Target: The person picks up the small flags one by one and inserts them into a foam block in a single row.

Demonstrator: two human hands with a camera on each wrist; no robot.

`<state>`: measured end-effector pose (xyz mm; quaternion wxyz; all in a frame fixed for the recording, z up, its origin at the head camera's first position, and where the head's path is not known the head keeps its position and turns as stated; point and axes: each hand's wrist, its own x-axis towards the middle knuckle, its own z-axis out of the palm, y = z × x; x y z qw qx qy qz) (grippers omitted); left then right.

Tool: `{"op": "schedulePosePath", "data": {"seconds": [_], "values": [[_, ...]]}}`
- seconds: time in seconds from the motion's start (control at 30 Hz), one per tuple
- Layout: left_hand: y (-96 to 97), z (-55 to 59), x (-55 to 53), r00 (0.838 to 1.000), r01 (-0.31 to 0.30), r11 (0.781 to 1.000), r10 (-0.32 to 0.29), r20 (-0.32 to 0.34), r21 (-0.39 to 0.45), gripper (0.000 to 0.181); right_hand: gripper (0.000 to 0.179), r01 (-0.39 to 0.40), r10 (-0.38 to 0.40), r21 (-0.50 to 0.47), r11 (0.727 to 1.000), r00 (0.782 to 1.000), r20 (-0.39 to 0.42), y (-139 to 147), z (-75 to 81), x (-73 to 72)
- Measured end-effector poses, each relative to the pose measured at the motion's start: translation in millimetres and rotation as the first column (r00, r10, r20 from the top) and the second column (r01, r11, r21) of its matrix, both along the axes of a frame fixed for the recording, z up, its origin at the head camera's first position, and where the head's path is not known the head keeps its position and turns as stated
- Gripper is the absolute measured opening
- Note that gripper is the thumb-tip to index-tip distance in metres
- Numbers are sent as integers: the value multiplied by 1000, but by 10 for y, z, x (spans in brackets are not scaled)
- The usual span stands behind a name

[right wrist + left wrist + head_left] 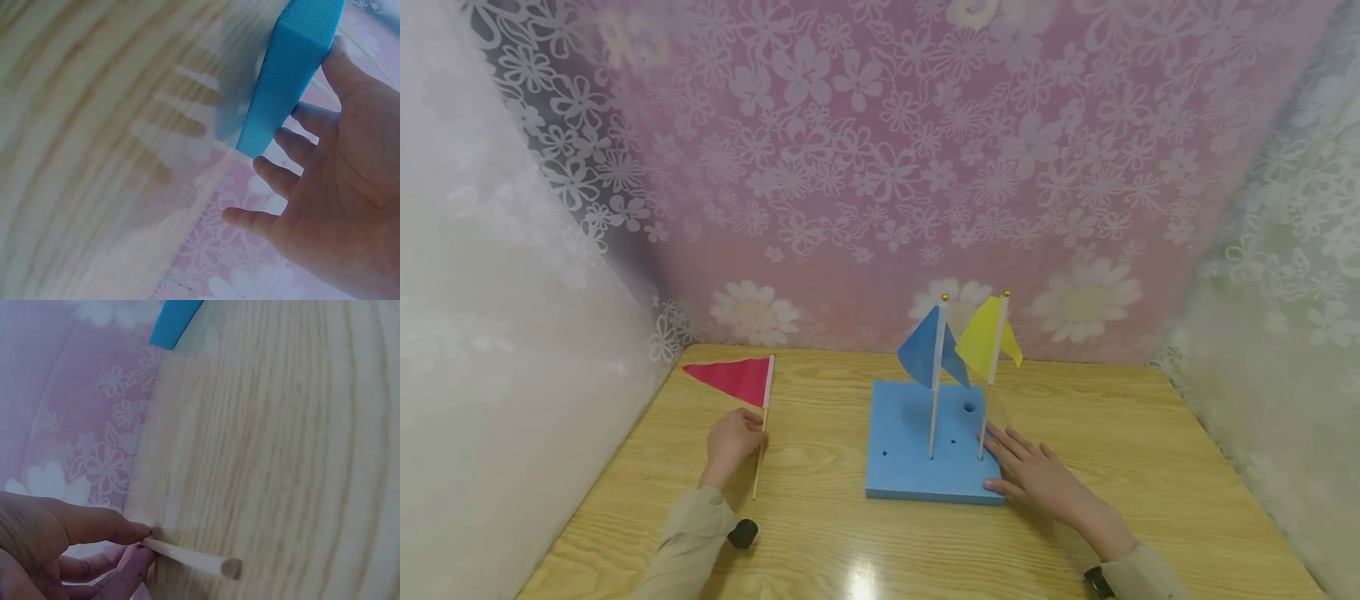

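Note:
At the left of the head view, my left hand (732,442) pinches the wooden stick of a red pennant flag (737,382) between thumb and fingers. The stick's blunt lower end (231,569) points toward the camera in the left wrist view. A blue foam board (898,479) lies on the table, with a blue flag (920,346) and a yellow flag (981,342) standing upright in it. My right hand (1043,482) rests at the board's right edge, fingers spread and straight. In the right wrist view those fingers touch the blue board's side (284,84).
Several holes show in the board's top, the larger one (969,407) near its back right. The wooden table (820,542) is bordered by a flowered pink cloth (850,208) at the back and pale cloths at both sides.

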<state>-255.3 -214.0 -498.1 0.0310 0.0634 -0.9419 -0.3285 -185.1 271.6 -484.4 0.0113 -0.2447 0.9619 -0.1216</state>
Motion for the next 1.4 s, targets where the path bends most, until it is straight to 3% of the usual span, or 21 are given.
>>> {"op": "schedulePosePath", "data": {"seconds": [0.4, 0.57, 0.73, 1.07, 1.4], "values": [[-36, 2, -8, 1000, -9, 998, 8, 6, 70, 32, 73, -3, 3, -9, 1000, 1000, 11, -2, -17, 10], [-48, 28, -21, 1000, -24, 983, 24, 4, 181, 32, 73, 0, 0, -13, 1000, 1000, 7, 2, -21, 12], [7, 115, -24, 1000, 3, 943, 3, -16, 334, 34, 73, -1, 2, -15, 1000, 1000, 7, 6, -20, 15], [307, 342, -13, 987, 96, 872, -22, -159, 479, 33, 73, 4, -4, -5, 1000, 1000, -5, -2, -19, 11], [760, 469, -24, 962, 217, 747, -55, -266, 628, 35, 72, 3, -3, -3, 1000, 1000, -14, 5, -25, 12]]}}
